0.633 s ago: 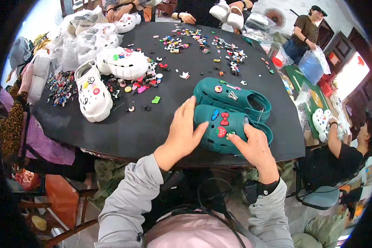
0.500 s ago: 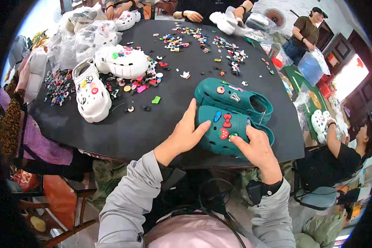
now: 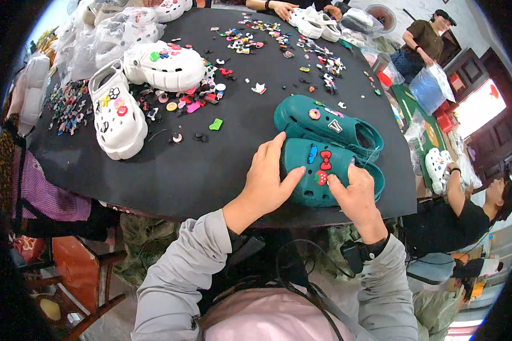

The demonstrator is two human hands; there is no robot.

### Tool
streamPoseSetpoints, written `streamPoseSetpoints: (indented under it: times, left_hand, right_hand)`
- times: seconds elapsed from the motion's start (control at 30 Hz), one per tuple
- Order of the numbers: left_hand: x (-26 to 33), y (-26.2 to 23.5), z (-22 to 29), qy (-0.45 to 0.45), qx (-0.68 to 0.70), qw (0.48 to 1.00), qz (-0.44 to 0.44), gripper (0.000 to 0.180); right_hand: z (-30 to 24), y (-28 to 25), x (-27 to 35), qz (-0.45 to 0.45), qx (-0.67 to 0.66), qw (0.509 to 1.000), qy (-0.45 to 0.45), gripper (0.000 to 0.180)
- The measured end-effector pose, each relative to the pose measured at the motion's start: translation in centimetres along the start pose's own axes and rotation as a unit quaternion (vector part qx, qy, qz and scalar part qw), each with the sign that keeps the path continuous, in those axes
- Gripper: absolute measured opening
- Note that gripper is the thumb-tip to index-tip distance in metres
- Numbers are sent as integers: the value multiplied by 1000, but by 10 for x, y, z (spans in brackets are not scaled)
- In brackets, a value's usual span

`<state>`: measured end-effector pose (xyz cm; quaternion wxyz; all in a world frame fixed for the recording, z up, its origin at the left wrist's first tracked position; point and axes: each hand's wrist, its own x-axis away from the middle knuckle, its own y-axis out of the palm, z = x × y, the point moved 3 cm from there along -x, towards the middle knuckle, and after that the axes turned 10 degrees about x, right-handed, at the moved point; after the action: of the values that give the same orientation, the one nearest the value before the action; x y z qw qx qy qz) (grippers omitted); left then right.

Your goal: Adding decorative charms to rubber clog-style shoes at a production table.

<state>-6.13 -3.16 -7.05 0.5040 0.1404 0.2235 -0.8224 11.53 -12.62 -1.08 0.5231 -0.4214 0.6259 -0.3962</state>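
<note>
bracing the near teal clog (image 3: 324, 173) at the table (image 3: 170, 182) edge, your left hand (image 3: 267, 179) lies spread flat on its toe while your right hand (image 3: 355, 193) presses fingertips beside the strawberry charm (image 3: 321, 178), the shoe's long axis running left-right between them.

— What are my arms doing from where you sit?

— Both forearms come up from the lower edge in grey sleeves, elbows bent and angled toward each other.

— And my left hand (image 3: 265, 183)?

— It lies palm down, fingers together and stretched forward, thumb spread out to the right. No closed grip there.

— My right hand (image 3: 354, 195)?

— It is palm down too, fingers curled and pressing downward with the tips. A dark band sits on that wrist. The two hands are close, not touching.
</note>
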Motion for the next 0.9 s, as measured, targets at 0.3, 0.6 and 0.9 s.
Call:
streamPoseSetpoints:
  times: [0.3,0.6,0.9]
  left_hand:
    - [7,-24,19,-10,-27,1000,10,78]
    - [8,14,70,279,-55,958,-29,46]
    - [-16,35,66,316,-118,937,-93,53]
  right_hand:
    - [-9,-23,26,119,21,991,-59,43]
    - [-17,-28,29,182,113,969,-124,44]
    - [-4,-17,37,174,53,975,-128,51]
